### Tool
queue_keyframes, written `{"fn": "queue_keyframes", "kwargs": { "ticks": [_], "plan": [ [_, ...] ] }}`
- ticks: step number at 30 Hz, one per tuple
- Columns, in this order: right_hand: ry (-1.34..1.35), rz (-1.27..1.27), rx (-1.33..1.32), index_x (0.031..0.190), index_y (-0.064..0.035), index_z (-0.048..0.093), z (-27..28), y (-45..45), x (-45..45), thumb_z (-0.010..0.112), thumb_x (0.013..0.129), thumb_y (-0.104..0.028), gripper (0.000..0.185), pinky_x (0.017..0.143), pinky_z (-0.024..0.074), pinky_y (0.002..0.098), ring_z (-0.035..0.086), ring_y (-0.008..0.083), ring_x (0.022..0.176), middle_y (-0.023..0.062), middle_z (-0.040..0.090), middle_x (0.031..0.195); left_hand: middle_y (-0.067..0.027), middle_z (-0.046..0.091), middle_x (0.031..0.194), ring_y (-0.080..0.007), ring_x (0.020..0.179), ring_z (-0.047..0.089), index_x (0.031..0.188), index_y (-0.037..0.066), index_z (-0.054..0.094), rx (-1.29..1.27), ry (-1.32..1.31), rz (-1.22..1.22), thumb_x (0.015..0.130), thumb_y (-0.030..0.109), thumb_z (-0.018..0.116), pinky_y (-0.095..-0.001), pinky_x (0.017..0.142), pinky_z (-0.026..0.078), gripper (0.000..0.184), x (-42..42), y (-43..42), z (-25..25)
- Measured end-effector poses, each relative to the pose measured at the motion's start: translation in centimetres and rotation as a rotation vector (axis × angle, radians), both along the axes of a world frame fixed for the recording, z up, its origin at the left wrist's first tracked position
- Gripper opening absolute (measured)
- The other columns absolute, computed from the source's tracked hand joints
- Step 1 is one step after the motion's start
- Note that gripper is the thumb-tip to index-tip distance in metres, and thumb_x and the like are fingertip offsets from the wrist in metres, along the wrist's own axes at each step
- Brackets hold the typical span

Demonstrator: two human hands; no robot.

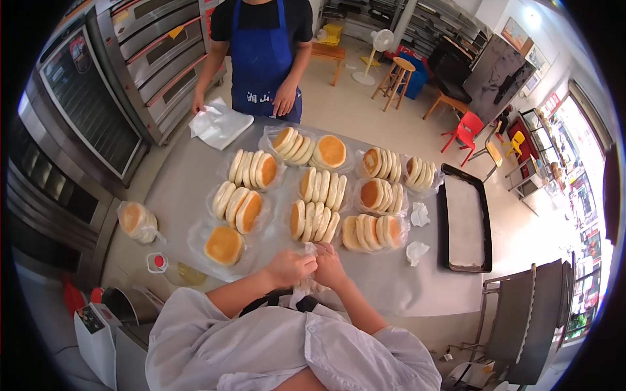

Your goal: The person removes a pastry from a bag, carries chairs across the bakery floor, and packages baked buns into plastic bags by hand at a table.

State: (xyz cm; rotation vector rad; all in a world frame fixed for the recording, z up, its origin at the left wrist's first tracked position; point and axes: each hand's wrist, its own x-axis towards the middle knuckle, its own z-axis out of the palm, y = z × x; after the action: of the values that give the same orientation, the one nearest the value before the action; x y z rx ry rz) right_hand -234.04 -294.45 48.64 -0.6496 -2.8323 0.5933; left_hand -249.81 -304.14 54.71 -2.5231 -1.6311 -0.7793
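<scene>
Close to my body at the table's near edge, my left hand [292, 268] and my right hand [331, 266] are closed together on the gathered top of a clear plastic bag [308, 285]. The bag hangs down against my shirt; what it contains is mostly hidden. Just beyond my hands lie rows of round, flat bread buns [315, 221] with browned faces, standing on edge in open clear bags. Left of my left hand, a bun with its browned face up [223, 245] lies on a spread bag.
Across the metal table [417, 293], a person in a blue apron [264, 58] has one hand on a stack of plastic bags [222, 127]. At right are a black baking tray [465, 218] and crumpled wrappers [417, 253]. A bagged stack of buns [138, 221] is at left.
</scene>
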Motion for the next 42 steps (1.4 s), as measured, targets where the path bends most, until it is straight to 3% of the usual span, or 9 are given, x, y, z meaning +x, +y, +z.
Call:
{"fn": "queue_keyframes", "kwargs": {
  "ticks": [8, 13, 17, 24, 29, 34, 36, 39, 42],
  "plan": [
    [-0.200, -0.119, -0.135, 0.130, -0.0109, 0.051, 5.0, -0.5, 2.7, 0.087, 0.048, -0.046, 0.096, 0.108, 0.0209, 0.0576, 0.012, 0.0434, 0.140, 0.0245, 0.008, 0.153, -0.0052, 0.060, 0.081, -0.0237, 0.075, 0.063, 0.083, 0.011, 0.063, 0.132, -0.211, 0.007, 0.077, 0.017, 0.065, -0.0361, 0.065, 0.051, 0.009, -0.9, 0.4, -0.1],
    [0.370, -0.257, -0.953, 0.100, -0.0023, 0.066, 2.4, -0.1, 0.4, 0.073, 0.077, -0.036, 0.042, 0.087, 0.0454, 0.0414, 0.059, 0.0332, 0.104, 0.0203, 0.062, 0.111, -0.0041, 0.058, 0.086, -0.0226, 0.084, 0.059, 0.081, 0.010, 0.059, -0.024, -0.042, -0.091, 0.081, 0.019, 0.062, -0.0354, 0.072, 0.049, 0.009, -1.9, 1.0, 0.3],
    [0.296, -0.455, -0.036, 0.074, -0.0022, 0.064, 0.3, -1.7, 0.9, 0.060, 0.086, -0.023, 0.024, 0.060, 0.0496, 0.0454, 0.062, 0.0344, 0.067, 0.0147, 0.063, 0.072, -0.0087, 0.062, 0.082, -0.0273, 0.078, 0.063, 0.076, 0.011, 0.061, -0.372, 0.086, -0.081, 0.087, 0.026, 0.053, -0.0420, 0.064, 0.049, 0.020, -3.1, 0.0, -3.4],
    [0.286, -0.733, -0.004, 0.060, -0.0015, 0.055, -4.7, -1.5, 5.7, 0.060, 0.086, -0.026, 0.037, 0.053, 0.0459, 0.0451, 0.054, 0.0396, 0.053, 0.0218, 0.057, 0.064, -0.0123, 0.069, 0.088, -0.0290, 0.076, 0.065, 0.078, 0.010, 0.067, -0.871, -0.042, 0.433, 0.096, 0.032, 0.043, -0.0449, 0.064, 0.050, 0.037, -5.0, -4.9, -7.9],
    [0.357, -0.942, -0.531, 0.064, -0.0024, 0.058, -3.3, -2.1, 4.2, 0.061, 0.089, -0.025, 0.033, 0.055, 0.0470, 0.0373, 0.060, 0.0287, 0.057, 0.0139, 0.064, 0.068, -0.0052, 0.068, 0.094, -0.0175, 0.084, 0.062, 0.091, 0.001, 0.066, -0.824, -2.088, 0.210, 0.101, 0.033, 0.037, -0.0342, 0.077, 0.048, 0.044, -1.1, -2.4, -5.8],
    [0.981, -1.144, -1.519, 0.079, -0.0064, 0.058, 1.1, -2.2, 1.1, 0.058, 0.094, -0.026, 0.024, 0.051, 0.0438, 0.0285, 0.060, 0.0159, 0.058, 0.0006, 0.060, 0.066, -0.0076, 0.061, 0.101, -0.0228, 0.093, 0.060, 0.100, 0.002, 0.064, -0.897, -1.420, 0.250, 0.094, 0.020, 0.051, -0.0355, 0.087, 0.047, 0.023, 0.1, -0.6, -6.5],
    [1.003, -1.221, -1.753, 0.088, -0.0090, 0.053, 0.3, -2.7, 1.0, 0.057, 0.095, -0.027, 0.020, 0.051, 0.0422, 0.0251, 0.058, 0.0159, 0.057, 0.0004, 0.055, 0.065, -0.0074, 0.059, 0.090, -0.0284, 0.087, 0.059, 0.113, 0.010, 0.060, -0.493, -0.448, -0.070, 0.083, 0.016, 0.061, -0.0384, 0.078, 0.048, 0.030, -0.2, -0.4, -5.1],
    [1.053, -0.751, -1.906, 0.088, -0.0093, 0.050, -4.4, -2.5, 2.8, 0.056, 0.094, -0.027, 0.020, 0.051, 0.0439, 0.0252, 0.058, 0.0157, 0.059, -0.0003, 0.052, 0.064, -0.0082, 0.058, 0.080, -0.0279, 0.082, 0.060, 0.097, 0.008, 0.063, -0.602, -0.403, -0.051, 0.076, 0.013, 0.066, -0.0364, 0.076, 0.048, 0.022, -0.6, 0.9, -6.0],
    [0.746, -1.082, -1.436, 0.092, -0.0061, 0.052, -3.4, -3.8, 1.6, 0.061, 0.090, -0.025, 0.021, 0.051, 0.0455, 0.0291, 0.060, 0.0179, 0.057, 0.0041, 0.059, 0.068, -0.0087, 0.060, 0.076, -0.0233, 0.075, 0.060, 0.085, 0.005, 0.062, -0.669, -0.554, -0.015, 0.079, 0.013, 0.065, -0.0342, 0.069, 0.048, 0.010, -0.6, 1.4, -7.1]
  ]
}}
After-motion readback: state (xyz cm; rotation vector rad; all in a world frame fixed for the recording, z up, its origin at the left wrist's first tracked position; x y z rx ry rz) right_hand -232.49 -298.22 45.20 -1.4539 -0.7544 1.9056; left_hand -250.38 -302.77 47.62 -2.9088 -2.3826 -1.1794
